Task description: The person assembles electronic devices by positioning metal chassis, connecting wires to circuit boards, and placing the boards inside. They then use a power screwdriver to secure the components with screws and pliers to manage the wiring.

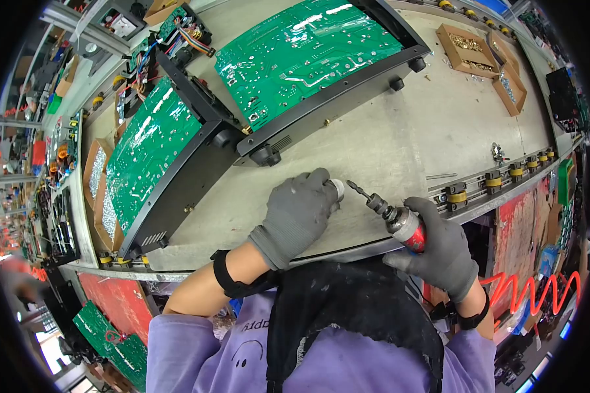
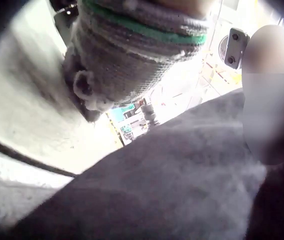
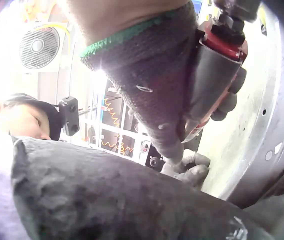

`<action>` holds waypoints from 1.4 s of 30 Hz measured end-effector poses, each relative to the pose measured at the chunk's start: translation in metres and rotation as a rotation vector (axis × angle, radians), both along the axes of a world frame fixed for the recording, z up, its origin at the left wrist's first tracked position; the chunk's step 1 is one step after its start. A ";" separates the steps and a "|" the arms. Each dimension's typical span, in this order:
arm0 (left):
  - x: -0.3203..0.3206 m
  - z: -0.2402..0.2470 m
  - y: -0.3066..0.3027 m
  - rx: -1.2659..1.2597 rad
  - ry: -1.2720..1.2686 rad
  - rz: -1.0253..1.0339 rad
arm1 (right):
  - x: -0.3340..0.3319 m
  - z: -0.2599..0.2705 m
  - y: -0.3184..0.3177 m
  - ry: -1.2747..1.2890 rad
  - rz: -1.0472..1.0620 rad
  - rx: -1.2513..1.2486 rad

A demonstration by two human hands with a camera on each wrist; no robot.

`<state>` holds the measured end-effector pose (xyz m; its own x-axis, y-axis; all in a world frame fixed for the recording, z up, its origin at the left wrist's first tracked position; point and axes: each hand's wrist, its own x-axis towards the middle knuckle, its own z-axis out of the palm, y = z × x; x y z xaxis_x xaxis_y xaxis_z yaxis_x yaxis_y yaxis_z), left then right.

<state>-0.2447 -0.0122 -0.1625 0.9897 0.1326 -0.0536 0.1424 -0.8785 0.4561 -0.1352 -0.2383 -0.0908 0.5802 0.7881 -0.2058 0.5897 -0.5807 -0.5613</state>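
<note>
My left hand point(image 1: 298, 213), in a grey knit glove, pinches a small white round piece point(image 1: 337, 188) over the bench; most of that piece is hidden by the fingers. My right hand point(image 1: 439, 252), gloved alike, grips a red and silver air drill point(image 1: 405, 226) with its fingers wrapped around the body. From its chuck a dark bit point(image 1: 357, 188) points at the white piece, a short gap between them. The drill's body point(image 3: 214, 72) fills the upper right of the right wrist view. Only the left glove's cuff point(image 2: 127, 65) shows in the left wrist view.
Two black housings with green circuit boards point(image 1: 308, 56) point(image 1: 154, 144) stand on the metal bench point(image 1: 373, 141). Cardboard boxes of small metal parts point(image 1: 465, 52) point(image 1: 101, 196) lie right and left. A roller rail point(image 1: 491, 180) and thin rods point(image 1: 441, 175) are at right, a red coiled hose point(image 1: 537, 295) below.
</note>
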 end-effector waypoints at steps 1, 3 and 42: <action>0.000 -0.001 -0.001 0.092 -0.091 0.002 | 0.000 0.000 -0.001 -0.009 -0.003 0.000; -0.002 -0.003 -0.003 0.140 -0.143 0.028 | 0.000 0.000 -0.003 -0.017 -0.008 0.009; -0.050 0.041 0.032 -0.637 -0.596 0.406 | -0.004 0.020 0.024 0.245 0.049 -0.048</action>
